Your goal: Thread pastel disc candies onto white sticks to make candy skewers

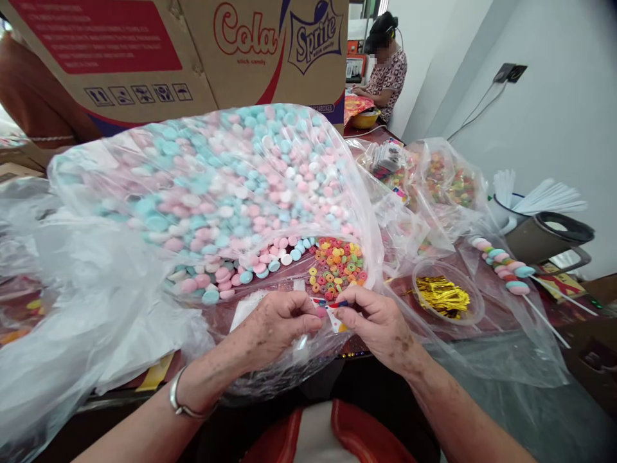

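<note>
In front of my chest both hands meet over a small printed wrapper (337, 319), white with red, blue and orange marks. My left hand (282, 315) is closed, its thumb and fingertips pinching the left side; a pinkish spot there is too small to make out. My right hand (378, 325) pinches the upper right edge, where a dark blue strip shows. Just beyond the fingers lies a pile of gummy rings (337, 263) in red, orange, yellow and green. Pink, white and blue round candies (231, 276) spill from a large clear bag (216, 173) behind them.
A tub of gold twist ties (443, 297) stands right of my hands. Farther right lie candy skewers (504, 265), a grey pitcher (544, 241) and white sticks (549, 198). A large cardboard box (202, 71) blocks the back. Another person (388, 71) sits beyond. Plastic sheeting (62, 308) covers the left.
</note>
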Motion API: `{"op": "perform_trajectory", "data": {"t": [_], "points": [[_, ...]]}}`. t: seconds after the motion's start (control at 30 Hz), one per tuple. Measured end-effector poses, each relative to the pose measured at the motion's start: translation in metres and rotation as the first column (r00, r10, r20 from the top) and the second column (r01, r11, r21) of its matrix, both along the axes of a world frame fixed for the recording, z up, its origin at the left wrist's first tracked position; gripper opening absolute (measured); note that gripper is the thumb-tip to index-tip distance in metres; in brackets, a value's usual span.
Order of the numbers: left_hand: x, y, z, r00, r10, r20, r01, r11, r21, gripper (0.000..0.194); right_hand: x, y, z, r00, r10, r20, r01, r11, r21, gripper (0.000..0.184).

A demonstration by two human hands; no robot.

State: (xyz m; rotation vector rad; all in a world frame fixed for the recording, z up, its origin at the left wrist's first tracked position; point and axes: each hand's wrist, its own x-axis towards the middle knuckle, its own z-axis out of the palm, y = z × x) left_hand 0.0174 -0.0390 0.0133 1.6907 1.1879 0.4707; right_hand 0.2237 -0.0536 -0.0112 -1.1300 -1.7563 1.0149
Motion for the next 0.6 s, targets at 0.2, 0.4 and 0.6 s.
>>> {"op": "perform_trajectory", "data": {"t": [0.2, 0.4, 0.6], "points": [[0.004, 0.005, 0.000, 0.986, -0.107, 0.125, 0.122, 0.985, -0.119, 0.017, 0.007, 0.000, 0.000, 0.992, -0.041, 0.116, 0.008, 0.964, 0.267, 0.023], [0.009, 0.007, 0.003, 0.993, -0.113, -0.026, 0.115, 0.957, 0.267, 0.029, 0.008, -0.001, -0.002, 0.979, -0.125, 0.159, 0.044, 0.898, 0.438, 0.039], [0.009, 0.012, -0.004, 0.963, -0.269, -0.003, 0.266, 0.954, 0.138, 0.036, 0.012, -0.001, -0.001, 0.974, -0.149, 0.173, 0.050, 0.878, 0.476, 0.047]]}}
